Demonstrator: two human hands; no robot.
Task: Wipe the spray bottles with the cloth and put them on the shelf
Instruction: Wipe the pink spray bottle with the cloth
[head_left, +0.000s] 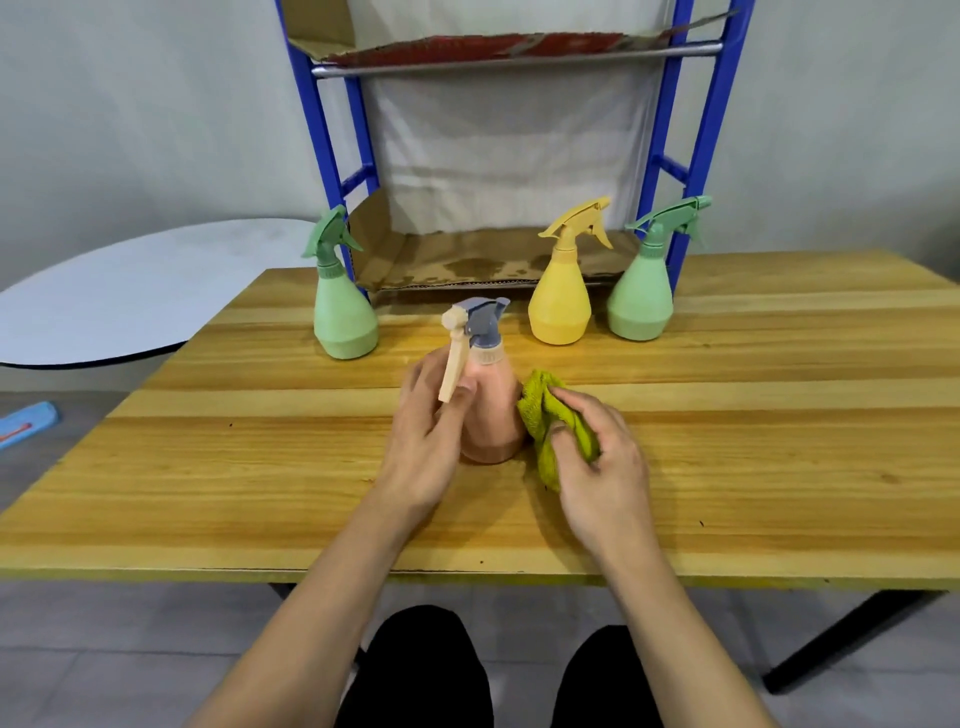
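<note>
Gripping the pink bottle, the left hand; right hand clutches cloth beside it.

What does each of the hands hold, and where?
Left hand grips the pink spray bottle round its body; right hand holds the bunched green cloth against it.

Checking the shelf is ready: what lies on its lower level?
Stained cardboard lines the shelf; no bottles stand on it. The yellow bottle hides part of its right end.
</note>
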